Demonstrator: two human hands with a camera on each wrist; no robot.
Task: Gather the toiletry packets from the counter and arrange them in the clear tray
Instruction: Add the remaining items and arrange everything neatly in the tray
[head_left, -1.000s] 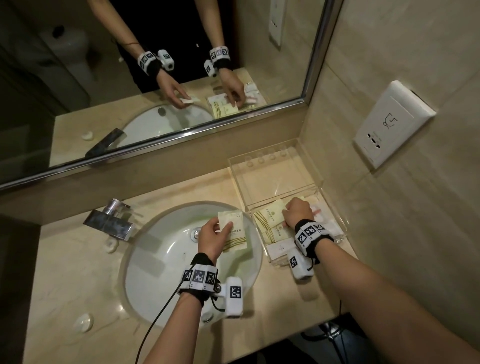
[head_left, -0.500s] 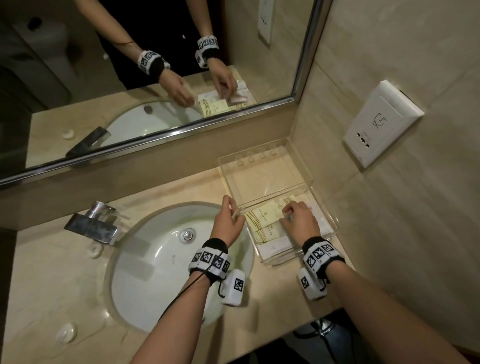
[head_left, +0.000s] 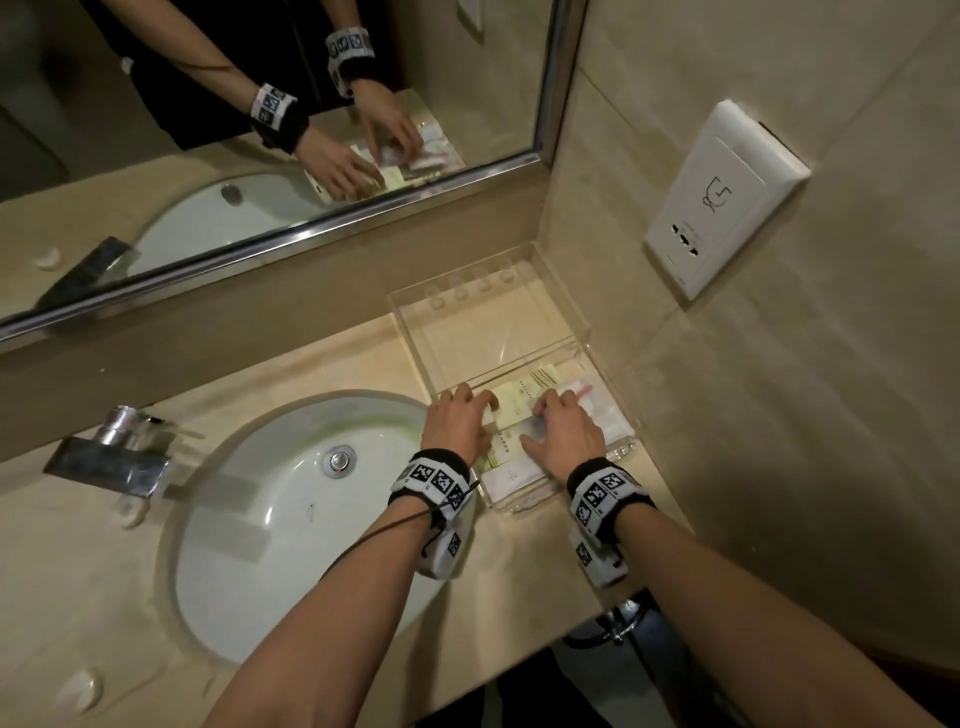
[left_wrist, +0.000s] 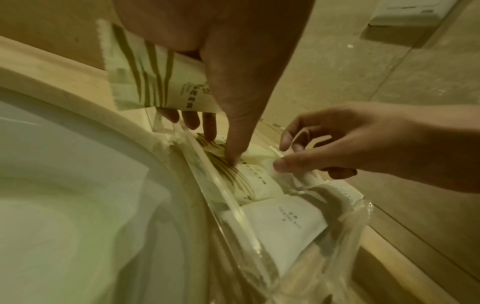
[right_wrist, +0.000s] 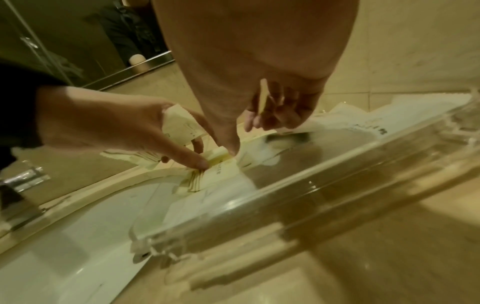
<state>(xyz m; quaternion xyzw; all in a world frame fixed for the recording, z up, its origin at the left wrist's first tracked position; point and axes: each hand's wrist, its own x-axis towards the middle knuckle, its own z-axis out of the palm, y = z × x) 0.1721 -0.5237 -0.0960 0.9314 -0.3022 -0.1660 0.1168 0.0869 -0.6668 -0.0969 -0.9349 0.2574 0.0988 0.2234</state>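
Head view: both hands work inside the clear tray (head_left: 613, 441) on the counter (head_left: 311, 374), beside the sink (head_left: 270, 519), squaring the packets.

Left wrist view: left hand (left_wrist: 221, 61) pinches a striped packet (left_wrist: 145, 78), forefinger pinning another flat.

Right wrist view: right hand (right_wrist: 259, 72) fingers curl around a thin packet (right_wrist: 263, 96), ready to slot in.

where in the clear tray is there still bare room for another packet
The back half of the clear tray, between the mirror-side wall and the packets, is bare. The front half is crowded: packets overlap there under the left hand and right hand.
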